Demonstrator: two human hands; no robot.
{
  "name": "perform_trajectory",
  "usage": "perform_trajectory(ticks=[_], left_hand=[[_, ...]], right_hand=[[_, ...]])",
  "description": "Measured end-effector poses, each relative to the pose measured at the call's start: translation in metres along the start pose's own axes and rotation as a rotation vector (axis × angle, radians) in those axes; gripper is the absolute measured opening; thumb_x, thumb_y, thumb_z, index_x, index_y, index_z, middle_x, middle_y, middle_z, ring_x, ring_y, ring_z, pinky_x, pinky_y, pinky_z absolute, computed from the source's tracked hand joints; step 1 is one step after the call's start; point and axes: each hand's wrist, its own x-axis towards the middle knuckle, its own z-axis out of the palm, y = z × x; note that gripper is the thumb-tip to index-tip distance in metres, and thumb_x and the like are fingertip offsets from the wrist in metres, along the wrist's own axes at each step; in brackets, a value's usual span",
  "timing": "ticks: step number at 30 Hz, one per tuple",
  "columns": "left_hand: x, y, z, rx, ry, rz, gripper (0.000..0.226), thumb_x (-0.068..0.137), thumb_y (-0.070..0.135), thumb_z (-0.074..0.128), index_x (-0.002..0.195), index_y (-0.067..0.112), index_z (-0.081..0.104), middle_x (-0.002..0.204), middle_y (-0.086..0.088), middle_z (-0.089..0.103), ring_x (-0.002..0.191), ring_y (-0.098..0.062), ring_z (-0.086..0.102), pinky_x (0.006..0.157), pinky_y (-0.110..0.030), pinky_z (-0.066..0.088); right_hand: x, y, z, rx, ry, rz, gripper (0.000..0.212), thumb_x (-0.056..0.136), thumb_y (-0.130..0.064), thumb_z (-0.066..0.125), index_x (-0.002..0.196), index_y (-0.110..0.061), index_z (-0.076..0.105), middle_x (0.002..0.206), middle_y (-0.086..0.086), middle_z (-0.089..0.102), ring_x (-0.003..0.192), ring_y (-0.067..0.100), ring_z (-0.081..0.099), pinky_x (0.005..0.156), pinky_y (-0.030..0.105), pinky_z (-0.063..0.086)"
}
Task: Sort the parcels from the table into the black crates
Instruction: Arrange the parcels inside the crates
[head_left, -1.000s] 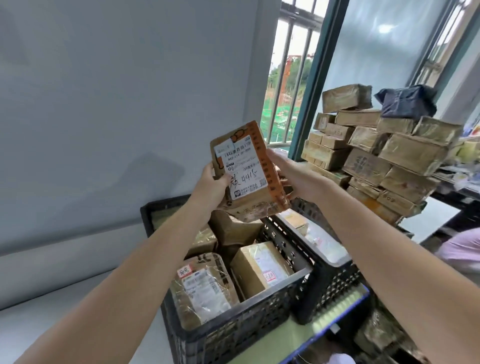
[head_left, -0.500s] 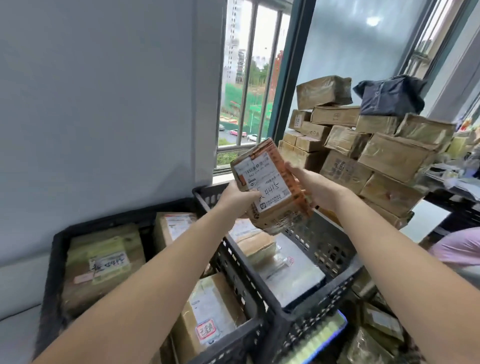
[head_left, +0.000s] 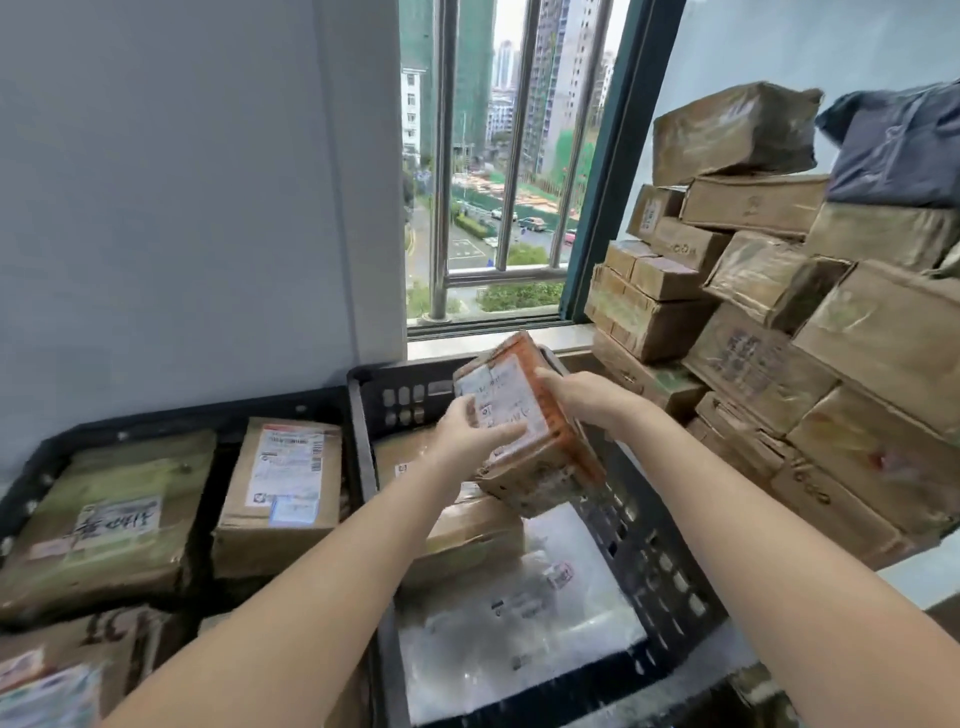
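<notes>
Label first: the print on the orange-edged parcel (head_left: 519, 395) is too blurred for me to read, and the lower part of it is covered by a finger. The left grip (head_left: 467, 431) is curled round the parcel's near left edge, with 1 digit laid across the white label. The right grip (head_left: 587, 397) clasps the upper right edge, thumb on the label face. Its fingers wrap round the far side, so I can't see them. Both grips are closed on that 1 parcel.

It's tilted, the top leaning toward the window (head_left: 498, 156), and it sits between the 2 grips over the right black crate (head_left: 395, 379), toward the back wall. Its lower corner hangs just over a brown parcel (head_left: 467, 535) inside. Touching or not, I can't tell from here.

The crate's floor is hidden under that brown parcel and a clear plastic mailer (head_left: 519, 613). The left black crate (head_left: 208, 415) is cut off by the frame's left and bottom edges. In it I make out a greenish wrapped parcel (head_left: 104, 519) and a labelled brown box (head_left: 285, 483). My forearms cover the crates' near corners. On the right, a stack of brown parcels (head_left: 753, 364) runs out of frame, with a dark bag (head_left: 898, 150) on top.
</notes>
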Motion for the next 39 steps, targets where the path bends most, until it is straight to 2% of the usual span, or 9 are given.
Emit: perform_trajectory(ticks=[6, 11, 17, 20, 23, 26, 29, 35, 39], left_hand=[[0.036, -0.013, 0.027, 0.104, 0.080, 0.085, 0.095, 0.067, 0.002, 0.086, 0.147, 0.015, 0.036, 0.127, -0.001, 0.059, 0.113, -0.017, 0.061, 0.097, -0.037, 0.053], [0.058, -0.037, 0.039, 0.113, 0.077, 0.171, 0.073, 0.069, 0.020, 0.089, 0.129, 0.027, 0.047, 0.114, 0.014, 0.062, 0.100, 0.000, 0.060, 0.076, -0.018, 0.050], [0.068, -0.048, 0.040, 0.304, -0.009, 0.239, 0.101, 0.069, 0.047, 0.083, 0.152, 0.018, 0.033, 0.147, 0.001, 0.044, 0.129, -0.015, 0.050, 0.107, -0.041, 0.046], [0.057, -0.061, 0.029, 0.361, -0.148, 0.202, 0.116, 0.071, 0.040, 0.086, 0.157, 0.024, 0.011, 0.155, 0.004, 0.038, 0.138, -0.013, 0.042, 0.114, -0.041, 0.037], [0.044, -0.085, 0.023, 0.781, -0.262, 0.113, 0.127, 0.069, 0.050, 0.084, 0.158, 0.022, -0.002, 0.162, -0.001, 0.022, 0.146, -0.022, 0.025, 0.118, -0.042, 0.028], [0.044, -0.096, 0.026, 1.152, -0.275, 0.066, 0.108, 0.078, 0.061, 0.069, 0.157, 0.020, 0.008, 0.160, -0.005, 0.021, 0.145, -0.034, 0.020, 0.114, -0.056, 0.029], [0.051, -0.093, 0.026, 1.380, -0.332, 0.004, 0.086, 0.091, 0.052, 0.057, 0.157, 0.023, 0.010, 0.165, 0.003, 0.005, 0.149, -0.036, 0.009, 0.106, -0.064, 0.033], [0.052, -0.098, 0.020, 1.367, -0.334, -0.040, 0.085, 0.090, 0.052, 0.058, 0.156, 0.024, 0.013, 0.164, -0.002, 0.009, 0.149, -0.036, 0.009, 0.107, -0.065, 0.033], [0.056, -0.080, 0.011, 1.135, -0.198, 0.047, 0.119, 0.081, 0.053, 0.072, 0.157, 0.020, -0.014, 0.165, -0.005, -0.005, 0.149, -0.033, 0.014, 0.112, -0.056, 0.032]], right_hand=[[0.034, 0.022, 0.011, -0.052, 0.220, -0.101, 0.058, 0.101, -0.039, 0.041, 0.153, -0.017, 0.026, 0.139, 0.014, 0.055, 0.118, 0.032, 0.056, 0.090, 0.037, 0.042], [0.052, 0.032, 0.018, -0.462, 0.295, -0.280, 0.041, 0.104, -0.036, 0.038, 0.136, -0.012, 0.047, 0.125, 0.015, 0.052, 0.101, 0.031, 0.058, 0.082, 0.040, 0.047], [0.058, 0.043, 0.006, -0.569, 0.154, -0.363, 0.043, 0.103, -0.043, 0.037, 0.132, -0.015, 0.053, 0.141, 0.009, 0.047, 0.118, 0.032, 0.051, 0.096, 0.042, 0.044], [0.057, 0.041, 0.012, -0.631, 0.204, -0.319, 0.045, 0.101, -0.046, 0.035, 0.129, -0.015, 0.054, 0.143, 0.013, 0.046, 0.118, 0.036, 0.046, 0.098, 0.046, 0.041], [0.055, 0.038, 0.015, -0.613, 0.153, -0.251, 0.062, 0.094, -0.065, 0.035, 0.141, -0.025, 0.045, 0.153, 0.012, 0.033, 0.128, 0.037, 0.039, 0.102, 0.050, 0.038], [0.051, 0.036, 0.019, -0.593, -0.001, -0.234, 0.088, 0.073, -0.092, 0.030, 0.150, -0.050, 0.024, 0.163, 0.002, 0.011, 0.142, 0.037, 0.021, 0.110, 0.057, 0.027], [0.053, 0.035, 0.026, -0.708, 0.061, -0.200, 0.090, 0.071, -0.093, 0.031, 0.149, -0.047, 0.029, 0.163, 0.008, 0.010, 0.138, 0.039, 0.026, 0.108, 0.054, 0.029], [0.053, 0.037, 0.055, -0.800, 0.139, -0.246, 0.089, 0.088, -0.077, 0.025, 0.157, -0.021, 0.020, 0.163, 0.014, 0.015, 0.147, 0.035, 0.013, 0.115, 0.052, 0.022], [0.050, 0.052, 0.045, -0.767, -0.081, -0.334, 0.099, 0.082, -0.086, 0.028, 0.158, -0.029, 0.003, 0.165, 0.016, -0.003, 0.151, 0.035, -0.009, 0.120, 0.053, 0.002]])
